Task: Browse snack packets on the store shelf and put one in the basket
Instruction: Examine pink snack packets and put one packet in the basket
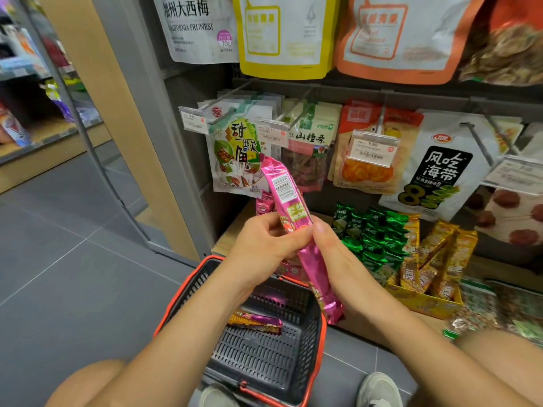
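A long pink snack packet [286, 195] is held upright and tilted, in front of the shelf and above the basket. My left hand [264, 245] grips its middle from the left. My right hand [332, 254] holds it from the right, thumb on the front. The black basket with an orange rim [318, 348] stands on the floor below my hands. Inside it lies a yellow and purple packet [258, 323]. More pink packets [264, 204] sit on the low shelf behind my left hand.
Green packets [373, 239] and golden packets in a yellow box [432, 259] fill the low shelf to the right. Bags hang on pegs above, with price tags [371, 148]. Grey floor lies to the left. My shoes [379, 389] are beside the basket.
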`<state>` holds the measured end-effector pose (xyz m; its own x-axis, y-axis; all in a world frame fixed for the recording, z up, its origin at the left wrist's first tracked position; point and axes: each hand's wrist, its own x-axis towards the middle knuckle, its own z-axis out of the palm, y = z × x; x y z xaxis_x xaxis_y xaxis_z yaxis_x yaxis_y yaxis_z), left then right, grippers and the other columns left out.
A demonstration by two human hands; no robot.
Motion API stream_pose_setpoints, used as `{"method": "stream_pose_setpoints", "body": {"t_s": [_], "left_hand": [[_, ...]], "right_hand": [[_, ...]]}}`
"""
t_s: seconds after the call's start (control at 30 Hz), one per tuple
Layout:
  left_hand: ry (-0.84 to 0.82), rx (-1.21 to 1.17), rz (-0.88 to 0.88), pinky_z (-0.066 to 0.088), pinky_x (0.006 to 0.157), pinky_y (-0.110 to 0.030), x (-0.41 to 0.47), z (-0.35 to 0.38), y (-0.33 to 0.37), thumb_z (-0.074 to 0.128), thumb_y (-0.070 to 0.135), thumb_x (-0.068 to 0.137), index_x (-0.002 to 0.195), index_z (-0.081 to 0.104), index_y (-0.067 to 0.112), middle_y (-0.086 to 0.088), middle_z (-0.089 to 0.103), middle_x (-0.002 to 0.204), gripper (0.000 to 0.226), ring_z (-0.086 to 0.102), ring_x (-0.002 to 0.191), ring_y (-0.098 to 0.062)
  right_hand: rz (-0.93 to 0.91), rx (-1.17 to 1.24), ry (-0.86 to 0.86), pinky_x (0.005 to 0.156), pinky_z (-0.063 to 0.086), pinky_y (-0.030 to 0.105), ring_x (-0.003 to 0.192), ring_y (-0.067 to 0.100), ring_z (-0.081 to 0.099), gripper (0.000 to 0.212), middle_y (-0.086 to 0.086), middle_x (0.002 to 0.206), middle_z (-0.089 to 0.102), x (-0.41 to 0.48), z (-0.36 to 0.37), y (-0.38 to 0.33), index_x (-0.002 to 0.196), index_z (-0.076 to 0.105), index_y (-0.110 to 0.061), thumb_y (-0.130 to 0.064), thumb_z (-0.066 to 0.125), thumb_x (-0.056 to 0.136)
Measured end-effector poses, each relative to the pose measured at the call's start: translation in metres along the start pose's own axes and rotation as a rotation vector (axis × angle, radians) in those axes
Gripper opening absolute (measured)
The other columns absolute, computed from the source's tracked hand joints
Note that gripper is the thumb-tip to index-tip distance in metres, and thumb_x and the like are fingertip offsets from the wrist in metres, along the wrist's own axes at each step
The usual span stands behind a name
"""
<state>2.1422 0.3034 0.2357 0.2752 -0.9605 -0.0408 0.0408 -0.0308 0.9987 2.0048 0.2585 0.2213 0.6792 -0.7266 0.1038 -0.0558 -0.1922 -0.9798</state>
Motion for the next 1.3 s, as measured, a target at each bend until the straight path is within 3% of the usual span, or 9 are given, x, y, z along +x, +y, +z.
{"method": "stream_pose_setpoints", "body": {"t_s": [0.1,0.3,0.47,0.63,0.87,0.97,1.03,1.17,1.3], "left_hand": [[-0.133,0.150,0.037,0.055,0.073,-0.025,-0.003,-0.001,-0.003,0.078,0.017,0.080,0.096,0.074,0.020,-0.002,0.076,0.091,0.017,0.071,0.085,-0.014],[-0.188,0.220,-0.007,0.050,0.064,-0.018,-0.005,0.007,-0.011,0.084,0.021,0.071,0.090,0.073,0.023,0.006,0.075,0.080,0.022,0.065,0.069,-0.003],[-0.357,0.415,-0.081,0.051,0.074,-0.024,-0.008,0.002,-0.012,0.082,0.025,0.076,0.092,0.071,0.024,0.008,0.070,0.082,0.020,0.061,0.074,-0.005],[-0.421,0.399,-0.174,0.053,0.069,-0.020,-0.010,-0.007,-0.007,0.078,0.011,0.079,0.104,0.068,0.007,-0.010,0.072,0.091,0.027,0.064,0.074,-0.009],[-0.233,0.727,-0.016,0.058,0.074,-0.032,-0.007,-0.019,-0.003,0.086,0.032,0.068,0.095,0.070,0.024,0.004,0.074,0.080,0.033,0.069,0.072,-0.008],[-0.080,0.883,0.068,0.055,0.077,-0.032,-0.004,-0.029,-0.004,0.088,0.041,0.062,0.103,0.068,0.030,0.011,0.071,0.086,0.047,0.066,0.080,-0.006],[-0.033,0.803,0.048,0.055,0.076,-0.026,-0.002,-0.034,-0.002,0.090,0.039,0.059,0.106,0.068,0.030,0.011,0.071,0.089,0.053,0.066,0.083,-0.006],[-0.116,0.282,-0.051,0.055,0.076,-0.024,-0.001,-0.048,0.004,0.091,0.028,0.059,0.108,0.071,0.031,0.000,0.074,0.104,0.052,0.070,0.093,-0.016],[-0.122,-0.092,-0.074,0.055,0.065,-0.023,-0.005,-0.057,0.009,0.089,0.027,0.065,0.110,0.073,0.018,-0.015,0.073,0.097,0.048,0.069,0.074,-0.019]], "right_hand": [[0.026,0.006,0.056,0.091,0.051,0.032,0.092,0.000,0.058,0.032,-0.009,0.107,0.062,0.009,-0.010,-0.007,0.122,0.058,-0.018,-0.037,0.045,0.101],[-0.011,0.036,0.273,0.077,0.053,0.048,0.070,0.029,0.061,0.016,0.000,0.075,0.064,0.008,-0.029,-0.013,0.086,0.065,-0.009,-0.024,0.065,0.092],[0.000,0.413,0.469,0.065,0.056,0.023,0.074,0.008,0.067,0.018,-0.004,0.077,0.069,0.008,-0.051,-0.013,0.091,0.066,-0.017,-0.033,0.060,0.090],[0.009,0.485,0.514,0.063,0.055,0.023,0.068,0.004,0.064,0.017,-0.008,0.070,0.067,0.007,-0.058,-0.010,0.087,0.063,-0.019,-0.031,0.056,0.095],[0.032,0.609,0.498,0.066,0.056,0.030,0.076,0.010,0.064,0.009,-0.007,0.081,0.067,0.007,-0.067,-0.008,0.101,0.061,-0.024,-0.030,0.056,0.096],[0.059,0.640,0.540,0.070,0.059,0.037,0.081,0.013,0.070,0.022,-0.005,0.084,0.069,0.009,-0.071,-0.009,0.109,0.059,-0.023,-0.038,0.059,0.092],[0.051,0.593,0.591,0.067,0.059,0.037,0.079,0.013,0.070,0.016,-0.006,0.077,0.069,0.009,-0.073,-0.009,0.105,0.062,-0.023,-0.035,0.058,0.095],[0.054,0.580,0.630,0.070,0.060,0.039,0.082,0.016,0.070,0.017,0.002,0.084,0.068,0.007,-0.077,-0.008,0.101,0.069,-0.020,-0.024,0.053,0.099],[0.076,0.659,0.610,0.070,0.060,0.038,0.087,0.019,0.071,0.020,0.008,0.094,0.070,0.006,-0.079,-0.010,0.104,0.070,-0.019,-0.023,0.050,0.100]]}}
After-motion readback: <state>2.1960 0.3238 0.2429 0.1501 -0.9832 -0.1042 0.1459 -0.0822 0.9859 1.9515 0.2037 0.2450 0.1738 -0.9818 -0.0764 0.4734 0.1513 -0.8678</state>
